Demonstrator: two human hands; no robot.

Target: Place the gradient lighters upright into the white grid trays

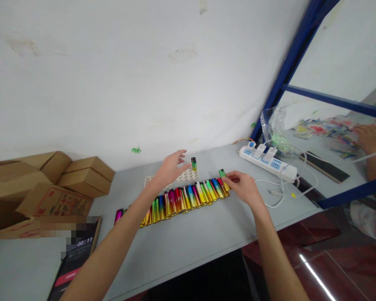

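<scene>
A long row of shiny, many-coloured lighters [189,196] lies side by side across the grey table. Behind the row is a white tray with holes [184,175], partly covered by my left arm. One green-and-yellow lighter [194,164] with a black top stands upright at the tray's right end. My left hand [172,167] hovers over the tray, fingers apart, its thumb close beside that upright lighter. At the right end of the row, my right hand [242,187] pinches a green lighter [222,172] between thumb and fingers.
Opened cardboard boxes [84,175] stand at the left, near a phone [78,251]. A white power strip [268,162] with plugs and cables lies at the right, before a blue metal frame [283,71]. Beyond it, another person's hand [371,136] rests near small colourful items.
</scene>
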